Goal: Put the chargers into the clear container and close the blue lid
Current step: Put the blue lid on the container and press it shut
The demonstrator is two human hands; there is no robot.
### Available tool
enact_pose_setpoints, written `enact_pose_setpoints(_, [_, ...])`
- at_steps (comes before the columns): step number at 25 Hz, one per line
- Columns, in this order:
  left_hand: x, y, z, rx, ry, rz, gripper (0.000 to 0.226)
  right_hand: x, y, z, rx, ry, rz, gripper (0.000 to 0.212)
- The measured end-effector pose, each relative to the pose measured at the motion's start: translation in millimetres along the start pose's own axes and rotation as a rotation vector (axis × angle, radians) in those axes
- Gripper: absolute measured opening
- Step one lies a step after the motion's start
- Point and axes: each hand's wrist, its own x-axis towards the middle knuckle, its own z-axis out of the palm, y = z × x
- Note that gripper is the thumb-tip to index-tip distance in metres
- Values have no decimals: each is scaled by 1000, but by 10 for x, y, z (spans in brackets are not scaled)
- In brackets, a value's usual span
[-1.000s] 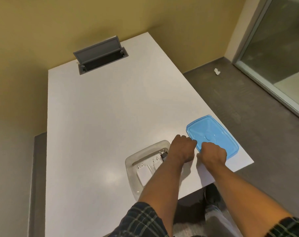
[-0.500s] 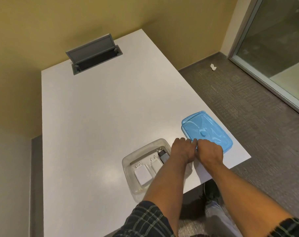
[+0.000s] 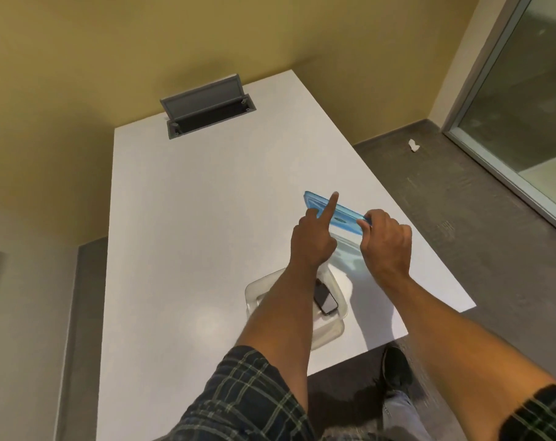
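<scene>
The blue lid (image 3: 343, 214) is lifted off the white table (image 3: 191, 233) and tilted, seen almost edge-on. My right hand (image 3: 386, 241) grips its near right end. My left hand (image 3: 315, 240) holds its left side, forefinger stretched up along the lid. The clear container (image 3: 257, 291) sits near the table's front edge, under my left forearm. A black charger (image 3: 325, 300) lies in it; the white chargers are hidden by my arm.
A grey cable hatch (image 3: 206, 106) stands open at the table's far end. The table's right edge (image 3: 429, 262) runs close to my right hand. Carpet, a white scrap (image 3: 413, 145) and a glass door lie to the right.
Both hands have lifted the blue lid off the table and tilted it up. It has moved away from the table's right edge. The container stayed in place.
</scene>
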Motion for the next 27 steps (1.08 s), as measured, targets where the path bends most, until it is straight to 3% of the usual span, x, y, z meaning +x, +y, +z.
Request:
enact_pose_setpoints(4, [-38,-266,-368,36,105,-132,72,182,-255,-47,157,9,-35,13])
enact_pose_setpoints(7, [-127,-512,-666,-61,149,-263,61,294,-514,-77,450,-56,-25,17])
enact_pose_setpoints(9, [-208,-686,-838,-178,183,-313,54,322,-673,-110,632,-105,20,17])
enact_pose_setpoints(13, [-456,-958,-995,-354,185,-451,36,284,-845,-75,768,-211,206,20])
enact_pose_setpoints(18, [-932,-1263,-866,-460,97,-602,22,25,-866,109,642,-485,410,45])
enact_pose_setpoints(22, [-1255,-1354,-609,-423,-10,-718,21,-232,-820,268,573,-618,299,42])
enact_pose_setpoints(27, [-1336,-1331,-484,-352,-35,-806,27,-372,-772,433,361,-623,127,41])
